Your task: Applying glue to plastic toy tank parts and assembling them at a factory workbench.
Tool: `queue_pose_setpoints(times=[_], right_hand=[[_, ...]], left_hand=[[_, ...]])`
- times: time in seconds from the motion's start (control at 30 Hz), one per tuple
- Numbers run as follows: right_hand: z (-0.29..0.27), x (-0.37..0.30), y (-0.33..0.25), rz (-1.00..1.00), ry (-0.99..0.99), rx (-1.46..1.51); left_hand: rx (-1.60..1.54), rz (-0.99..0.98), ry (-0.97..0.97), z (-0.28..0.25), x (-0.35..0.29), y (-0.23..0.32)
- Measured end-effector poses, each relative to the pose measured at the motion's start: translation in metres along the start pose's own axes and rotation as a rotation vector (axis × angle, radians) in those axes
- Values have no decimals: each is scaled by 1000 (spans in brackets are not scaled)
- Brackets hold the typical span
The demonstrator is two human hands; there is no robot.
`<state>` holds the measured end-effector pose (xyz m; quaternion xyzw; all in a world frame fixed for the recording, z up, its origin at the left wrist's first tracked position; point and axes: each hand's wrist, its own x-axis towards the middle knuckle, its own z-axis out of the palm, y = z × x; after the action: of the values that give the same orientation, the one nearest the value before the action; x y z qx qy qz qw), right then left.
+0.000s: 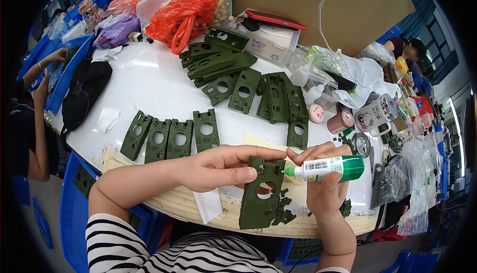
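Note:
My left hand (pixel 218 169) grips the top end of a dark green plastic model hull plate (pixel 252 208), thumb on its face. The plate has a round hole and is tilted up over the table's near edge. In my right hand (pixel 325 191) is a white glue bottle (pixel 320 168) with a green base and a green nozzle. It lies sideways, its tip close to the plate's upper right corner; I cannot tell whether they touch. Small dark green pieces (pixel 284 215) lie beside the plate's lower right side. Further off stands a row of similar plates (pixel 180 141).
More green plates (pixel 221 64) are piled at the back. A red plastic bag (pixel 186 15), a clear storage box (pixel 271 44), a white mug (pixel 370 120) and a black cap (pixel 87 92) surround the work area. A person's arms (pixel 40 82) reach into a blue bin at left.

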<state>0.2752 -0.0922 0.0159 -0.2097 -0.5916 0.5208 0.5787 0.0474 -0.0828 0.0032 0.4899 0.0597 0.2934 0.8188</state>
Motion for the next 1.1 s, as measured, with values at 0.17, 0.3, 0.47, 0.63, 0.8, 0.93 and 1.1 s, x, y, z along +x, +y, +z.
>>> queue_pose_setpoints(times=[0.17, 0.3, 0.47, 0.63, 0.8, 0.93, 1.1], right_hand=[[0, 0, 0, 4, 1, 13], [0, 1, 0, -2, -24, 21], [-1, 0, 0, -4, -24, 11], [0, 1, -1, -7, -26, 13], [-1, 1, 1, -14, -35, 7], [0, 0, 0, -12, -21, 11], [0, 0, 0, 7, 11, 41]], left_hand=[[-12, -14, 6, -2, 0, -3], [-3, -2, 11, -1, 0, -1], [-8, 0, 8, 0, 1, -1], [-11, -5, 11, 0, 1, 0], [-16, -7, 15, 0, 0, -1], [-14, -4, 11, 0, 1, -1], [-12, -11, 14, 1, 1, 1]])
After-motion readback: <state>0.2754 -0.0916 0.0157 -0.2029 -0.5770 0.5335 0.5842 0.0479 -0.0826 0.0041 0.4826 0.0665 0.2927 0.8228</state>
